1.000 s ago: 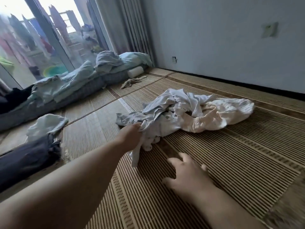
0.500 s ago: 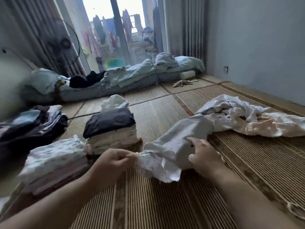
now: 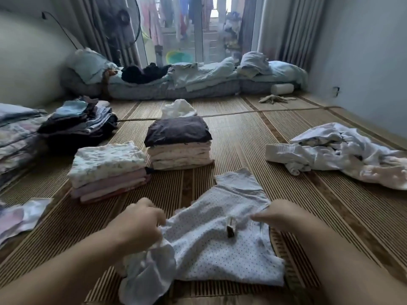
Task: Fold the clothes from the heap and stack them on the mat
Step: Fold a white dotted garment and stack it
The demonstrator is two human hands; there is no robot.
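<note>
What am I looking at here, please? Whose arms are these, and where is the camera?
There is no machine here. A person works with bare hands, and the one camera sits on their head, looking forward and down, so you see their own arms. The left hand grips one edge of a white dotted garment spread on the woven mat. The right hand is at the opposite edge, but blur hides whether it pinches the cloth. To the right lies the unfolded heap. Ahead stand a floral-topped stack and a dark-topped stack of folded clothes.
</note>
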